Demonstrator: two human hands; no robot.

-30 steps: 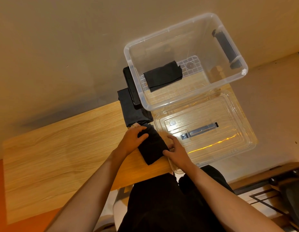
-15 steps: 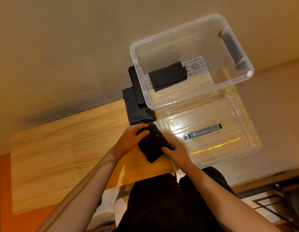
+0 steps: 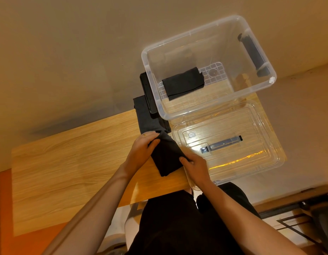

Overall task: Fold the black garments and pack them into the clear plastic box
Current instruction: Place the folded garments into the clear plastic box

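A folded black garment (image 3: 166, 156) lies on the wooden table (image 3: 71, 155) near its front edge. My left hand (image 3: 142, 150) grips the garment's left side, thumb on top. My right hand (image 3: 194, 167) pinches its right edge, resting partly on the clear lid. The clear plastic box (image 3: 258, 85) stands at the back right with one folded black garment (image 3: 183, 82) on its floor. Another dark garment (image 3: 147, 116) lies flat beside the box's left wall, just beyond my left hand.
The box's clear lid (image 3: 251, 144) lies upside down in front of the box, with a grey latch in its middle. A black flat device (image 3: 147, 94) leans against the box's left wall. The table's left half is bare wood. My dark-trousered legs are below the table edge.
Both hands have closed in on the garment, and the left hand has pulled its upper edge slightly inward. The camera view has shifted a little; nothing else has moved.
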